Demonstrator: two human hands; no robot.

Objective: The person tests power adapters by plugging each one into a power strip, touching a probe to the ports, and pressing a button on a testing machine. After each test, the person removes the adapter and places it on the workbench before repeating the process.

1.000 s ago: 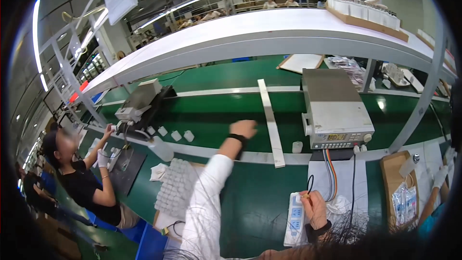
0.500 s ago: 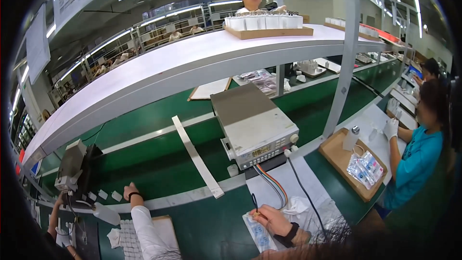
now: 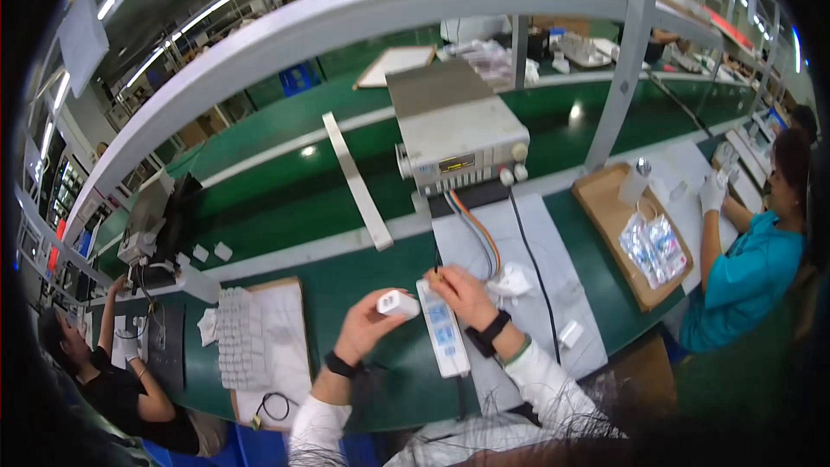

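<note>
My left hand [image 3: 363, 331] grips a white charger [image 3: 397, 303] with its socketed end turned up, held above the green bench. Close to its right, my right hand [image 3: 465, 297] pinches a small yellowish connector [image 3: 437, 278] with a dark cable at it; the fingers partly cover it. Just under the right hand lies a white power strip [image 3: 446, 342] with blue sockets, slanting toward me. A bench-top electronic test instrument [image 3: 458, 134] with a lit display stands beyond both hands, and coloured wires [image 3: 474, 229] run down from its front.
Rows of white chargers [image 3: 240, 342] stand on a cardboard-edged tray [image 3: 292, 337] at left. A loose white charger [image 3: 570, 334] and crumpled white wrap [image 3: 512, 279] lie at right, by a black cable [image 3: 538, 268]. A brown tray [image 3: 596, 207] sits farther right. Co-workers sit on both sides.
My left hand has come back from the conveyor at far left and now holds a white charger beside my right hand. The view has tilted downward. The right hand still pinches the connector.
</note>
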